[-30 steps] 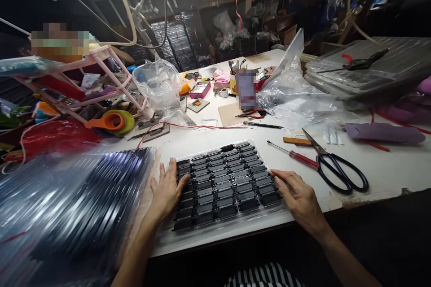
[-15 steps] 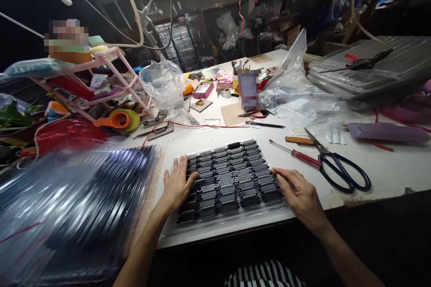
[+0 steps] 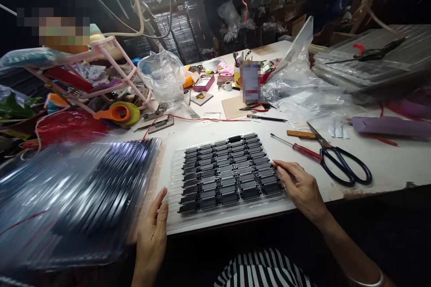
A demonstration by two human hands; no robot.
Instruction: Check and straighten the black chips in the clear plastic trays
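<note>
A clear plastic tray [image 3: 175, 166] lies flat on the white table in front of me. Rows of black multi-pinned electronic parts, resembling chips, fill most of it [image 3: 229, 175]. One part [image 3: 235, 139] in the far row sits slightly out of line. My right hand [image 3: 299, 186] pinches the tray's right edge between thumb and fingers. Off the tray's near left corner is my left hand [image 3: 153, 224], holding nothing, its fingers stretched out and its thumb a little apart.
Left of the tray lies a plastic-wrapped stack of black strips [image 3: 101, 188]. To the right are a red-handled screwdriver [image 3: 305, 151] and scissors [image 3: 343, 161]. Pliers [image 3: 257, 107], a pink rack [image 3: 124, 63] and clear plastic bags [image 3: 296, 85] stand or lie farther back.
My left hand has let go of the tray's left side and moved down and left toward the table's front edge. My right hand stays at the right edge. The view has tilted slightly.
</note>
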